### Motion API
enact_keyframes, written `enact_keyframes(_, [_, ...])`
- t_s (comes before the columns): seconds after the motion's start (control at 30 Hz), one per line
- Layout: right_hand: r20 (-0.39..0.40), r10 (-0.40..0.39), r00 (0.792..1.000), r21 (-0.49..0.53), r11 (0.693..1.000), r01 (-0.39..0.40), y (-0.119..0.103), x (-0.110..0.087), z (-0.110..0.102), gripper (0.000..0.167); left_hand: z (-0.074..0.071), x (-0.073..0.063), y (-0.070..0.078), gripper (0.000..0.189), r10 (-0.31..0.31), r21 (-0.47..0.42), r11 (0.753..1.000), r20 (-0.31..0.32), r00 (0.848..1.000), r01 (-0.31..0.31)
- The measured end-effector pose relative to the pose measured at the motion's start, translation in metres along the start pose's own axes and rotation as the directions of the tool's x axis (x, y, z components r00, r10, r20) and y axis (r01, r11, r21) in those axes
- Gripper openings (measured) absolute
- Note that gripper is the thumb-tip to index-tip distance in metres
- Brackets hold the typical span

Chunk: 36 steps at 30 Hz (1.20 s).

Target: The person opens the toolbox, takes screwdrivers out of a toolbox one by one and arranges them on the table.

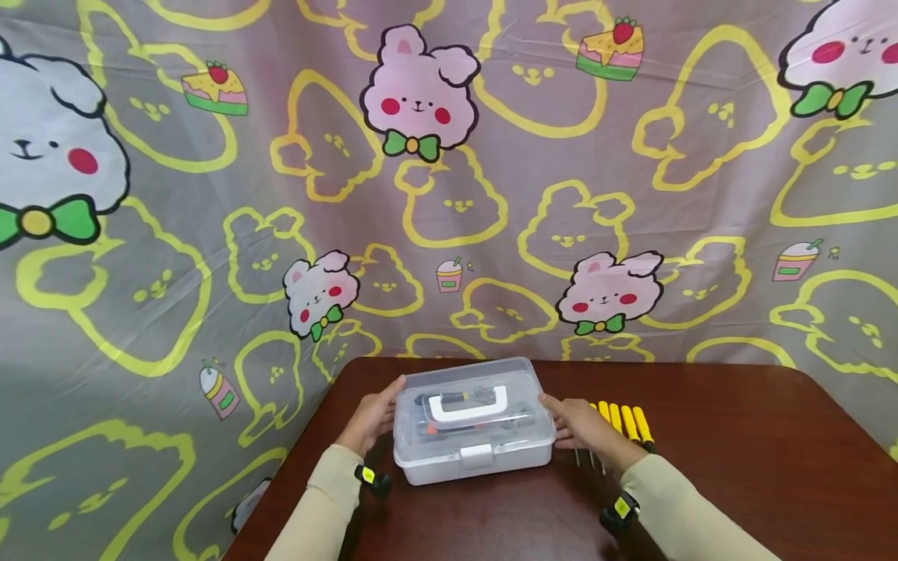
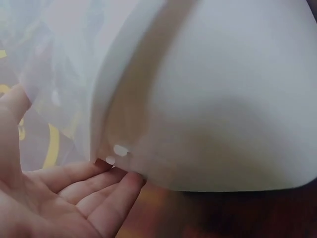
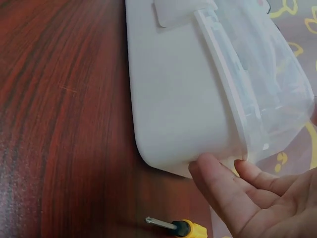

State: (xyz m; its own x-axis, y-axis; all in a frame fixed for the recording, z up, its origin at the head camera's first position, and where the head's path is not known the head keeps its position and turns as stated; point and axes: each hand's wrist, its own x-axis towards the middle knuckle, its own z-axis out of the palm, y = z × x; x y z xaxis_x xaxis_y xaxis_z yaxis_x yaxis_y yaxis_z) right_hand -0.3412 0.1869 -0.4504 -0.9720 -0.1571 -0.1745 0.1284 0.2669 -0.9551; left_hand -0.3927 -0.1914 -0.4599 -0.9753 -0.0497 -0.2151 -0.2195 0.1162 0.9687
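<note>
A toolbox (image 1: 438,471) with a white base and clear lid sits on the table, its lid down. Through the lid (image 1: 421,440) several tools show dimly, among them something with orange parts. My left hand (image 1: 375,414) holds the box's left side, thumb up by the lid and fingertips (image 2: 131,181) under the rim. On the opposite side my right hand (image 1: 585,425) grips it likewise, fingers (image 3: 213,171) against the white wall. A white carrying handle (image 1: 468,413) lies on the lid, and a white latch (image 1: 477,456) is at the front.
Several yellow-handled screwdrivers (image 1: 631,423) lie right of the box, partly hidden by my right hand. The dark red wooden table (image 1: 744,444) extends to the right. A grey curtain (image 1: 491,195) with cartoon prints hangs behind and to the left.
</note>
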Motion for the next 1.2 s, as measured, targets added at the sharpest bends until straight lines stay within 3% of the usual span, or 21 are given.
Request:
enact_keyframes(0.43, [-0.003,0.038,0.999,-0.002,0.999,-0.038,0.005,-0.003,0.002,0.064,-0.002,0.027,0.004,0.092,-0.041,0.008,0.999,0.079,0.996,0.041])
enact_keyframes(0.6, [-0.005,0.062,0.998,-0.023,0.998,-0.062,0.003,-0.008,0.003,0.066,-0.001,0.035,0.006,0.091,-0.064,0.048,0.997,0.112,0.992,0.059])
enact_keyframes(1.0, [-0.009,0.057,0.998,-0.040,0.998,-0.058,0.001,-0.019,0.011,0.068,0.004,0.051,0.009,0.092,-0.031,0.062,0.998,0.190,0.981,0.019])
enact_keyframes(1.2, [-0.013,0.041,0.999,-0.050,0.998,-0.042,0.003,-0.020,0.012,0.067,0.010,0.056,0.010,0.089,-0.038,0.064,0.998,0.157,0.987,0.028])
